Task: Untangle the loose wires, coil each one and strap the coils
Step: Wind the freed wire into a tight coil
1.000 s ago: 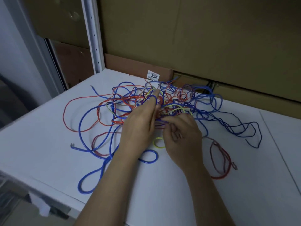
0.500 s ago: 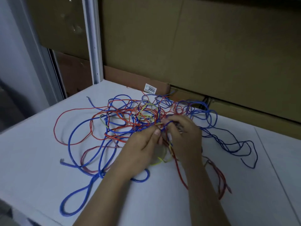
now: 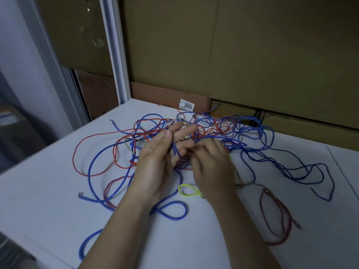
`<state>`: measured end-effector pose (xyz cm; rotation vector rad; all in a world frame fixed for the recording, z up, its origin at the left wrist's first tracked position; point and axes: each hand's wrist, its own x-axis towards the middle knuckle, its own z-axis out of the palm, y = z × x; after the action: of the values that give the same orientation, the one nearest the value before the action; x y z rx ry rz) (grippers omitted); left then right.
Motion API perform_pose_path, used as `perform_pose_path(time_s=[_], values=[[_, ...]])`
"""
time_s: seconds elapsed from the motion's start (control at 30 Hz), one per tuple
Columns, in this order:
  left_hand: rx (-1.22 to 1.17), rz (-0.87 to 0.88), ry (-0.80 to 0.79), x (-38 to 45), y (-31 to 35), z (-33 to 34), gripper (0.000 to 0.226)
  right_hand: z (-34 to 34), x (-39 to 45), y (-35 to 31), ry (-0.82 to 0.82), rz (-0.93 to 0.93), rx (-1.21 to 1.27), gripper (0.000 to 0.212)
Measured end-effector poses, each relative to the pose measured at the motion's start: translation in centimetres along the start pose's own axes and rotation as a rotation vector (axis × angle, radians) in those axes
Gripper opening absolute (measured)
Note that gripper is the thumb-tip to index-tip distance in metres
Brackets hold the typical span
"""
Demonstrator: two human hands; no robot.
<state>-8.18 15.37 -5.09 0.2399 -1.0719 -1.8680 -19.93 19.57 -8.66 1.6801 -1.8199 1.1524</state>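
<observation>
Tangle of wires (image 3: 213,133) lies mid-table (image 3: 48,191), uncoiled. Left hand (image 3: 157,162) pinches a blue wire (image 3: 174,150) between thumb and fingers. Right hand (image 3: 211,166), fingers curled, grips strands within the tangle.

Head view, close, downward over table (image 3: 58,200)

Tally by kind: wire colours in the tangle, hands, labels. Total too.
Wire colours: 4: blue wire, red wire, yellow wire, maroon wire; the number of strands per colour cannot be told in the tangle
Hands: 2: left hand, right hand
Labels: 1: 3055 label
Total: 7
</observation>
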Motion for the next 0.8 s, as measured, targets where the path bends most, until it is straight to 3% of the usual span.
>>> perform_pose_path(time_s=[0.2, 0.3, 0.43, 0.6, 0.7, 0.8], values=[[0.089, 0.167, 0.139, 2.6, 0.7, 0.1, 0.026, 0.2, -0.2, 0.5, -0.107, 0.096, -0.013, 0.008], [0.348, 0.267, 0.164, 4.4, 0.8, 0.1, 0.031, 0.3, -0.3, 1.1, -0.087, 0.122, 0.03, 0.006], [0.712, 0.336, 0.127, 4.9, -0.1, -0.1, 0.021, 0.2, -0.3, 0.7, 0.017, -0.012, 0.039, 0.024], [1.371, 0.472, 0.006, 5.0, -0.5, -1.3, 0.035, -0.4, 0.0, 0.2, 0.158, 0.001, 0.062, 0.04], [1.465, 0.465, -0.074, 4.8, -0.3, -1.0, 0.041, -0.3, 0.5, 0.2, 0.226, 0.034, 0.122, 0.043], [1.436, 0.4, -0.172, 4.7, -0.2, -0.6, 0.038, -0.2, 0.8, 0.6, 0.25, 0.065, 0.168, 0.03]])
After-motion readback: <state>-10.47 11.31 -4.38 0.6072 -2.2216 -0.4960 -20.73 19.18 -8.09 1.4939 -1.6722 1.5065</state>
